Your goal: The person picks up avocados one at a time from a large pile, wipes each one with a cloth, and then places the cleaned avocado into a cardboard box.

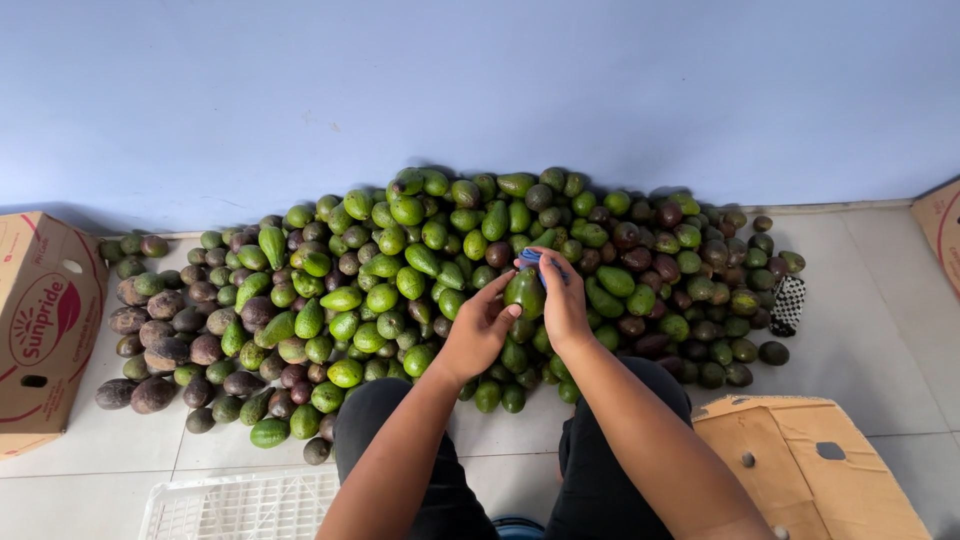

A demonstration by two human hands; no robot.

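So, head view: the left hand (478, 335) has its fingers wrapped around a green avocado (524, 291) just right of frame centre, held over the big avocado pile (380, 270) on the tiled floor (860, 330). The right hand (562, 300) touches the avocado's top, fingers pinched on a small blue thing (530, 256). Cardboard boxes sit at far left (40, 320) and lower right (810, 470), and a white crate (240, 505) at the bottom.

Green avocado (524, 292), upright, above pile
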